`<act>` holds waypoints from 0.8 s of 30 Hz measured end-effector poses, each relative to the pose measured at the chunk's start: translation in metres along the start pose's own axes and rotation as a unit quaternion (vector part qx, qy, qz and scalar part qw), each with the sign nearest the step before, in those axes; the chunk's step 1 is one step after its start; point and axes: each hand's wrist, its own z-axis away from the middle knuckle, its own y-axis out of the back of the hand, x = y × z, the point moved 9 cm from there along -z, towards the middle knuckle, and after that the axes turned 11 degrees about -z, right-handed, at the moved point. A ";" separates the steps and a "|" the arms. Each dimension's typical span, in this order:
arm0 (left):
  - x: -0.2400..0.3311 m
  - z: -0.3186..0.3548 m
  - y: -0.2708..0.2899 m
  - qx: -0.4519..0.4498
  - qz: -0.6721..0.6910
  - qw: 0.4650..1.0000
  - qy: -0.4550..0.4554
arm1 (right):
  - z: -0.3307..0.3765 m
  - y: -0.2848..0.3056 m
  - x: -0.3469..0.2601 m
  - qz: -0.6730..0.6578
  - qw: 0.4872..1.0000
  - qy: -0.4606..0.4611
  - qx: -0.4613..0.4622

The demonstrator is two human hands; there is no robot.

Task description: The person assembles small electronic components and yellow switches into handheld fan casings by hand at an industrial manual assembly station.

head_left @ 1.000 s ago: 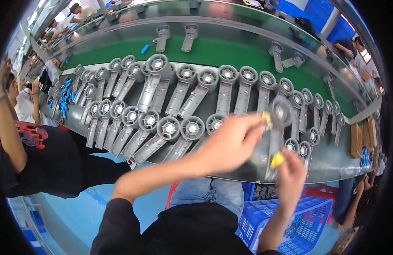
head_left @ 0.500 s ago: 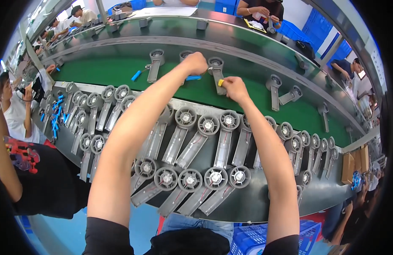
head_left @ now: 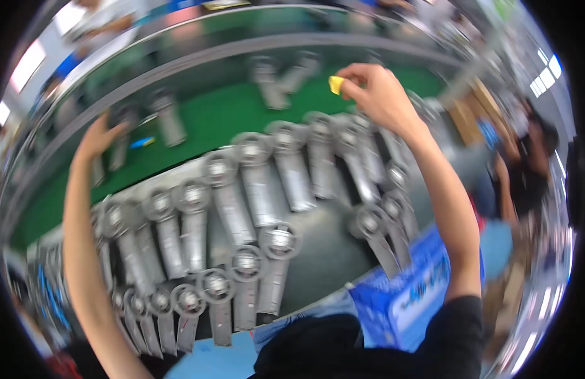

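My right hand is raised over the right part of the green conveyor belt, its fingers pinching a small yellow piece, perhaps tape. My left hand reaches over the belt at the far left, thumb and fingers apart and seemingly holding nothing. Next to it is a grey handheld-fan housing, blurred; whether they touch I cannot tell. A blue cylinder lies on the belt beside another grey fan housing. Two more fan housings lie farther along the belt.
Rows of grey fan housings with round heads cover the dark table in front of me. A blue crate stands below its edge. Cardboard boxes and a person are at the right; blue cylinders lie far left.
The view has swung to the right and blurred. My hands, close together at one fan housing before, are now far apart. The yellow piece is still in my right hand.
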 end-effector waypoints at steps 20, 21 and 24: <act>0.473 0.447 0.120 -0.279 0.179 0.804 -0.493 | 0.879 0.008 0.450 -0.142 0.520 -0.756 0.372; 0.531 0.473 0.115 -0.316 0.170 0.751 -0.554 | 0.877 -0.016 0.483 -0.168 0.515 -0.759 0.362; 0.687 0.512 0.025 -0.336 0.330 0.657 -0.588 | 0.937 -0.050 0.513 -0.091 0.469 -0.773 0.417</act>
